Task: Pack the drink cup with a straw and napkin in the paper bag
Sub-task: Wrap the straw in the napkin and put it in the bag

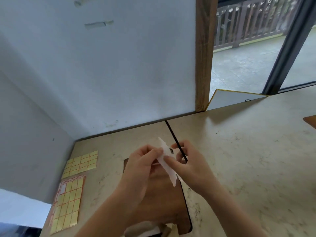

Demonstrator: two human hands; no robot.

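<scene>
Where counter meets white wall (doorway right), wooden board

Beige speckled counter runs along a white wall, w/ a dark seam across it. Two yellow sticker sheets at left: smaller one nearer the wall, larger orange-lined one just below it, both flat. Brown wooden board lies at centre-bottom. Wooden post stands at wall's right edge; a yellow-edged white panel leans behind the counter. Railing outside the window.
</scene>
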